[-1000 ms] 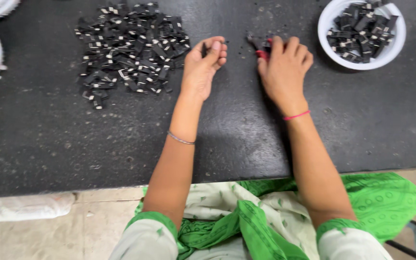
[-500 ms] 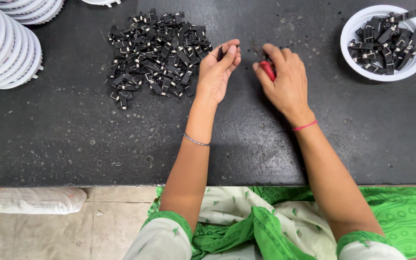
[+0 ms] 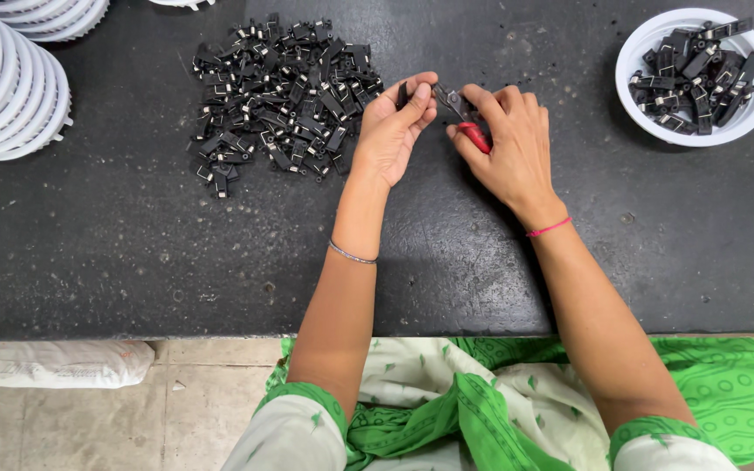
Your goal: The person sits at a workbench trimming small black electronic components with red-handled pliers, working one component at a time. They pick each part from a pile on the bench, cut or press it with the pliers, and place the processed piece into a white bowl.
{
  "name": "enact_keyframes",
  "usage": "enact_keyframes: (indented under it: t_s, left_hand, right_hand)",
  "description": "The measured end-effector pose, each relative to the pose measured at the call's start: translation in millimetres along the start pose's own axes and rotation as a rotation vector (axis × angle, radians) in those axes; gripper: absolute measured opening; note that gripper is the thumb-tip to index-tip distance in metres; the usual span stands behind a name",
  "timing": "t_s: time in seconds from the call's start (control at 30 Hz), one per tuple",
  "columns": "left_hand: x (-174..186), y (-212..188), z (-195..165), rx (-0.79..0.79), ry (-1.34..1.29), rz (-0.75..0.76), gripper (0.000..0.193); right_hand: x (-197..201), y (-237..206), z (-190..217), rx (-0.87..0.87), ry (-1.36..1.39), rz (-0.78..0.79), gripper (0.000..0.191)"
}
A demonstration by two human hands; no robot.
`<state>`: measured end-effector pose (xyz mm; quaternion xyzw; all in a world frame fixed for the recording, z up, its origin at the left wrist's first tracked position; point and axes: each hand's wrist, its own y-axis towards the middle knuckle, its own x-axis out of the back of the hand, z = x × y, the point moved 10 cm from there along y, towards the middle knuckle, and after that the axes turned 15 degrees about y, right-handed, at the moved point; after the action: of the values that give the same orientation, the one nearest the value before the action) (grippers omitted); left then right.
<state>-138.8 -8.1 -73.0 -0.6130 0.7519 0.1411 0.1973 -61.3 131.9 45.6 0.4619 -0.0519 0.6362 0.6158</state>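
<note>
Both hands have drawn closer together since half a second ago, so that the small black part (image 3: 402,93) pinched in the left hand (image 3: 392,131) now sits right beside the metal tip of the red-handled cutter (image 3: 462,118) in the right hand (image 3: 508,144). That part is held upright between the left thumb and fingertips, the rest of that hand curled loosely with its heel resting on the dark table (image 3: 133,253). The right hand is closed around the cutter, fingers folded over the red grip, the metal nose pointing toward the part; whether the nose touches the part cannot be told. Just to the left of the part lies a loose heap of black parts (image 3: 281,87) with small metal pins, spread flat on the table and nearly reaching the left hand's fingers. Well to the right of the part stands a white bowl (image 3: 634,65) holding more black pieces. Far to the left of the part, at the table's edge, leans a stack of white ribbed discs (image 3: 6,87). A thin bangle circles the left wrist and a red thread the right.
</note>
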Motion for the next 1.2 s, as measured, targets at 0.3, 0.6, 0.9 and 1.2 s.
enact_keyframes:
  t_s: [0.3, 0.6, 0.9, 1.2]
  left_hand:
    - [-3, -3, -3, 0.019, 0.002, 0.037, 0.027]
    - [-8, -7, -11, 0.031, 0.02, 0.06, 0.03]
    - [-7, -6, -12, 0.037, 0.023, 0.073, 0.031]
    - [-6, -7, -10, 0.016, 0.024, 0.081, 0.029]
  right_hand:
    - [1, -1, 0, 0.02, 0.012, 0.001, 0.045]
    - [3, 0, 2, 0.025, 0.029, 0.004, 0.042]
    - [2, 1, 4, 0.036, 0.038, 0.005, 0.04]
    - [3, -1, 3, 0.003, 0.071, 0.006, 0.038]
